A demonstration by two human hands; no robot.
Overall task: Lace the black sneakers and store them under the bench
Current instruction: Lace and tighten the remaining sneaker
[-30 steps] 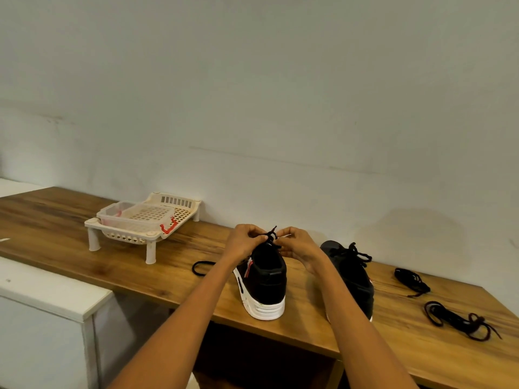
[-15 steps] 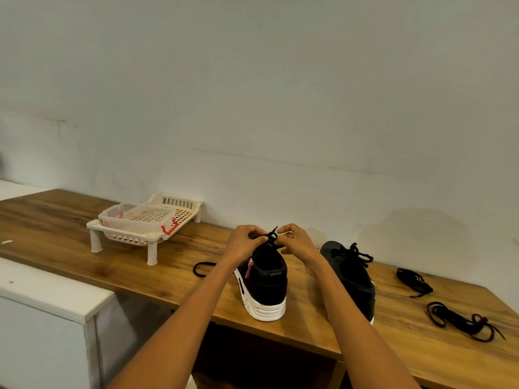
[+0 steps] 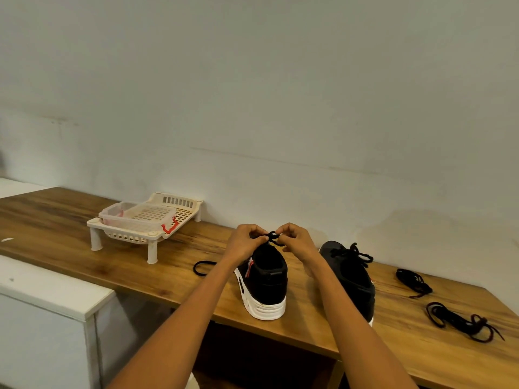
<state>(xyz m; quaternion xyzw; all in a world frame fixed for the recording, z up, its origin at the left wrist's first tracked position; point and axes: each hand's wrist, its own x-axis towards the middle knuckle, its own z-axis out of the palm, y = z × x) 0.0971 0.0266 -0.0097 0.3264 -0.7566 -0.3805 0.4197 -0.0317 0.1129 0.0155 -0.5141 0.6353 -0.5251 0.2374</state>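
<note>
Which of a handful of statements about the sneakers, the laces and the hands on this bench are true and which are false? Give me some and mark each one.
1. Both hands pinch the lace at the top of the nearer sneaker. True: the left hand and right hand meet on the black lace.
2. The second sneaker is already under the bench. False: it stands on the wooden bench top, to the right of the nearer one.
3. Two loose bundles of laces lie on the bench at the right. True.
4. The white plastic rack holds a sneaker. False: no shoe is in it.
5. The nearer sneaker lies on its side. False: it stands upright on its white sole.
</note>
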